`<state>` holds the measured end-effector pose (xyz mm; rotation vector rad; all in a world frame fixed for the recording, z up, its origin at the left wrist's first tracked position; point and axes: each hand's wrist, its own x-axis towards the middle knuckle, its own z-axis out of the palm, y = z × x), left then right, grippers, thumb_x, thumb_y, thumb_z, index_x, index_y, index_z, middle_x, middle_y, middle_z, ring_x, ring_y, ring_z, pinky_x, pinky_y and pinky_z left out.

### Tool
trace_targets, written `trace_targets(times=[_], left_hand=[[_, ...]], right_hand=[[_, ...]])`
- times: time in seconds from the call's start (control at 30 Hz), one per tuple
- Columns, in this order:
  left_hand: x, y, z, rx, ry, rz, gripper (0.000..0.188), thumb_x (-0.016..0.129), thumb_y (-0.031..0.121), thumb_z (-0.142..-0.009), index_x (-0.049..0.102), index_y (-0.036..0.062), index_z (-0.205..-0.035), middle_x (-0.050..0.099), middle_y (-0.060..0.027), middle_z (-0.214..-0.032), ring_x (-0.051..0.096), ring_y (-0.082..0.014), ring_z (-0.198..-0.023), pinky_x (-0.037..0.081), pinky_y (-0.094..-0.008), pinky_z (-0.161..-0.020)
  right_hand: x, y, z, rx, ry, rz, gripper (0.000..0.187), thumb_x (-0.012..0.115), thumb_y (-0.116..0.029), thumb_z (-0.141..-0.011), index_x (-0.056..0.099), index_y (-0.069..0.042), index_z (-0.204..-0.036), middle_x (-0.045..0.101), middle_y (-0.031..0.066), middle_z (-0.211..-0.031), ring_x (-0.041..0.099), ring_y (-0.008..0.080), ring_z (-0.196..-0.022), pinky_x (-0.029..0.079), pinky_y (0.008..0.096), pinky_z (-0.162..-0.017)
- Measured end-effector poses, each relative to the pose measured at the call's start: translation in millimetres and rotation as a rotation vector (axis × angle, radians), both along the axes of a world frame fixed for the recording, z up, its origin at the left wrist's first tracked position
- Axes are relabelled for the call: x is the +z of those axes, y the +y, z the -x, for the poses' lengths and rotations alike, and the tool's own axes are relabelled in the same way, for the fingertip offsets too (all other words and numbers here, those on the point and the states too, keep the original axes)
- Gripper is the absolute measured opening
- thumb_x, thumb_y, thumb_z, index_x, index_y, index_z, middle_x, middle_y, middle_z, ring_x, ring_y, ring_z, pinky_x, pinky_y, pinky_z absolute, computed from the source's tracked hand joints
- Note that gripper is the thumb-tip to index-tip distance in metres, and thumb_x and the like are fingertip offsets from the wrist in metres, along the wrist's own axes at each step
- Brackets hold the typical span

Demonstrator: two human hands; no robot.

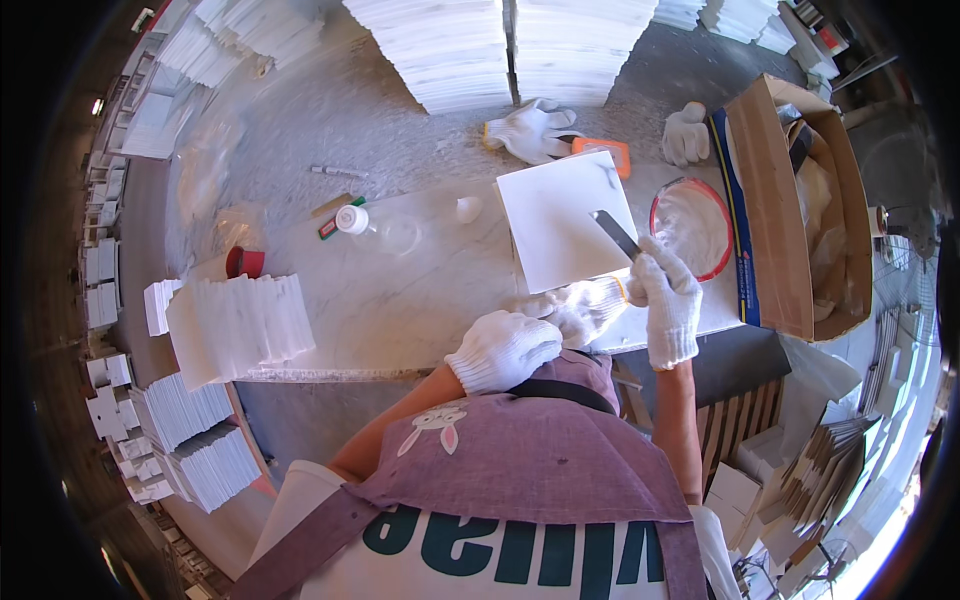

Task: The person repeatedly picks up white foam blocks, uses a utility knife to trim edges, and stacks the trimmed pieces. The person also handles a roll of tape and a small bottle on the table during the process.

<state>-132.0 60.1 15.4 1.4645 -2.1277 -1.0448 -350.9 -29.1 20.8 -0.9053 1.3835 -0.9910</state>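
My right hand [668, 300], in a white knitted glove, is closed around a narrow dark putty knife [615, 234]. The blade points up and left over a stack of square white tiles [560, 225]. My left hand [505, 350], also gloved, is at the table's front edge, below the tiles. Its fingers are curled under and mostly hidden. Beside it lies a loose white glove [585, 310] with an orange cuff. Right of the tiles stands a round red-rimmed bowl [712, 230] with white material inside.
A large cardboard box [790, 210] stands right of the bowl. Tall white tile stacks [580, 50] rise at the back. Another tile stack [240, 325] is at left, near a clear bottle [385, 230] and a red cup [244, 262]. Behind the tiles lie a glove [530, 130] and an orange object [608, 152].
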Motion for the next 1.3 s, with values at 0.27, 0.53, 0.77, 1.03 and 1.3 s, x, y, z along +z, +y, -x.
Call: trace_targets(times=[0.27,0.53,0.77,1.03,1.3], left_hand=[[0.3,7.0,-6.6,0.032,-0.057,-0.066,0.017,0.063,0.026,-0.091,0.072,0.012,-0.092,0.071,-0.0113,-0.085,0.067,-0.0321,-0.079,0.052,-0.0429,-0.07],[-1.6,7.9,-6.5,0.037,-0.065,-0.112,0.018,0.062,0.027,-0.091,0.072,0.0121,-0.093,0.071,-0.0116,-0.089,0.067,-0.0324,-0.081,0.052,-0.0429,-0.072],[-0.4,6.6,-7.0,0.05,-0.069,-0.124,0.018,0.062,0.027,-0.092,0.071,0.0117,-0.093,0.07,-0.0115,-0.086,0.067,-0.0328,-0.08,0.051,-0.0433,-0.071],[-10.4,12.6,-9.7,0.322,0.096,0.091,0.015,0.063,0.024,-0.091,0.069,0.011,-0.095,0.069,-0.0128,-0.084,0.067,-0.0336,-0.076,0.051,-0.0434,-0.067],[-63.3,-6.5,-39.3,0.864,-0.035,0.146,0.057,0.078,0.022,-0.082,0.052,0.007,-0.13,0.066,-0.0171,-0.116,0.064,-0.0307,-0.105,0.051,-0.0417,-0.09]], right_hand=[[-3.0,-11.1,-42.2,0.1,0.125,0.108,0.031,0.063,-0.011,-0.094,0.067,0.004,-0.122,0.064,0.0031,-0.081,0.056,0.0062,-0.065,0.048,0.0227,-0.06],[-25.3,-13.3,-57.7,0.128,0.518,0.483,0.024,0.064,-0.009,-0.09,0.072,-0.004,-0.113,0.071,0.0126,-0.092,0.068,0.0207,-0.083,0.053,0.0311,-0.078],[-10.1,-12.4,-56.2,0.105,0.361,0.388,0.032,0.063,-0.009,-0.094,0.065,-0.002,-0.124,0.067,0.0082,-0.088,0.065,0.018,-0.08,0.052,0.0303,-0.076],[6.6,5.5,-23.4,0.125,-0.796,-0.273,0.044,0.065,-0.012,-0.094,0.052,-0.004,-0.135,0.062,0.0036,-0.101,0.061,0.0156,-0.088,0.053,0.0286,-0.072],[-8.1,24.3,-22.1,0.206,-0.758,-0.265,0.023,0.074,-0.02,-0.089,0.067,-0.008,-0.108,0.066,0.0074,-0.111,0.066,0.0229,-0.098,0.057,0.0377,-0.08]])
